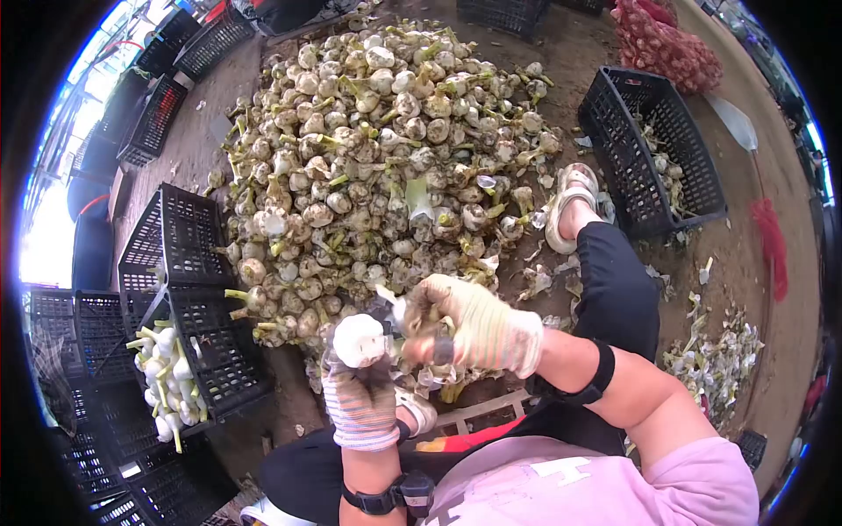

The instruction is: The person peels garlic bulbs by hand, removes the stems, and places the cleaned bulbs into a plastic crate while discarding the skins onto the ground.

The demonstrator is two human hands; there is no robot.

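Note:
My left hand (360, 405), in a striped knit glove, is closed around a white garlic bulb (358, 340) with its pale cut face showing. Just to the right, my right hand (478, 324) wears a similar, dirt-stained glove with its fingers curled. Something dark and narrow shows in its grip beside the bulb, but the fingers and blur hide what it is. A whitish stem piece (390, 302) shows at its fingertips. Beyond both hands spreads a large heap of untrimmed garlic (377, 149) with soil and green stems.
Black crates stand at left, one crate (224, 351) beside peeled white garlic bulbs (167, 377). Another crate (653, 149) at right holds some garlic. A red mesh sack (667, 48) lies behind it. Trimmed stems and skins (719, 359) litter the floor near my leg.

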